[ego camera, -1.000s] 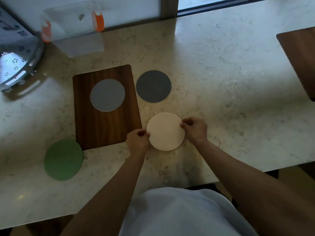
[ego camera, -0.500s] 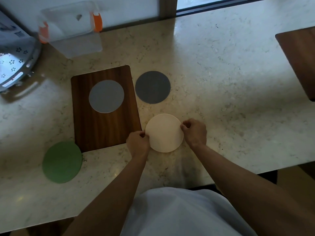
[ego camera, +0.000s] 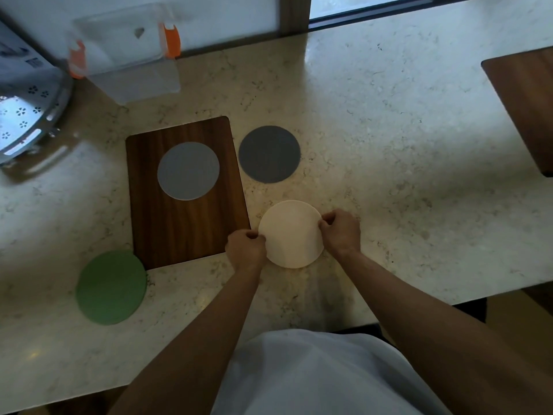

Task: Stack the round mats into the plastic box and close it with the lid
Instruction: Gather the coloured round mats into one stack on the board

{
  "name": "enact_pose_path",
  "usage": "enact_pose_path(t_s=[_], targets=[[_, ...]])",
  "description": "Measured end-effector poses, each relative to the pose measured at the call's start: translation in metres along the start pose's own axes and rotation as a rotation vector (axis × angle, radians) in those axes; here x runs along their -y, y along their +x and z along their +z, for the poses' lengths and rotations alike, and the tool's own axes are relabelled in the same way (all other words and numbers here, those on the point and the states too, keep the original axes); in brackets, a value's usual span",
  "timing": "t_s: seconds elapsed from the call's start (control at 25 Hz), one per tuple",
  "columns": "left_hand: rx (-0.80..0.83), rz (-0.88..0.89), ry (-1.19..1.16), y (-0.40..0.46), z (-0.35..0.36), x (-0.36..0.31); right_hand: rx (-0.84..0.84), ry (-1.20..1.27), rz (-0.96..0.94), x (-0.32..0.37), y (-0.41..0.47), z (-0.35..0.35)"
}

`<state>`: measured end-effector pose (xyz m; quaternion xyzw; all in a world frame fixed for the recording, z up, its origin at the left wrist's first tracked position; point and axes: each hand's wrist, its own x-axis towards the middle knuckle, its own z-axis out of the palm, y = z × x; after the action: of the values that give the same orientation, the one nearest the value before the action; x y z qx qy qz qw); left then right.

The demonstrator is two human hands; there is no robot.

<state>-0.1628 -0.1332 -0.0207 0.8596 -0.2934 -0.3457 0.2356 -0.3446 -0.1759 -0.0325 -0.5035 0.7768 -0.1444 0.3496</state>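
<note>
Marble counter [ego camera: 374, 121] runs under both my hands, with the window sill beyond them. Over the last second little has changed: my left hand [ego camera: 246, 248] and right hand [ego camera: 341, 232] keep pinching opposite edges of the cream mat [ego camera: 291, 233], which has barely shifted, so I judge the lift has not begun. It looks thin, flat and matte. Light grey mat [ego camera: 188, 170], dark grey mat [ego camera: 269, 154] and green mat [ego camera: 111, 287] wait; the plastic box [ego camera: 125, 55] sits far ahead-left of my hands.
</note>
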Motion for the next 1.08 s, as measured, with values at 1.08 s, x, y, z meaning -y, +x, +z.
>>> enact_pose_path(t_s=[1.08], targets=[[0.19,-0.068,-0.356,0.127,-0.026,-0.091,0.113,0.204,-0.115,0.099,0.124,-0.02]])
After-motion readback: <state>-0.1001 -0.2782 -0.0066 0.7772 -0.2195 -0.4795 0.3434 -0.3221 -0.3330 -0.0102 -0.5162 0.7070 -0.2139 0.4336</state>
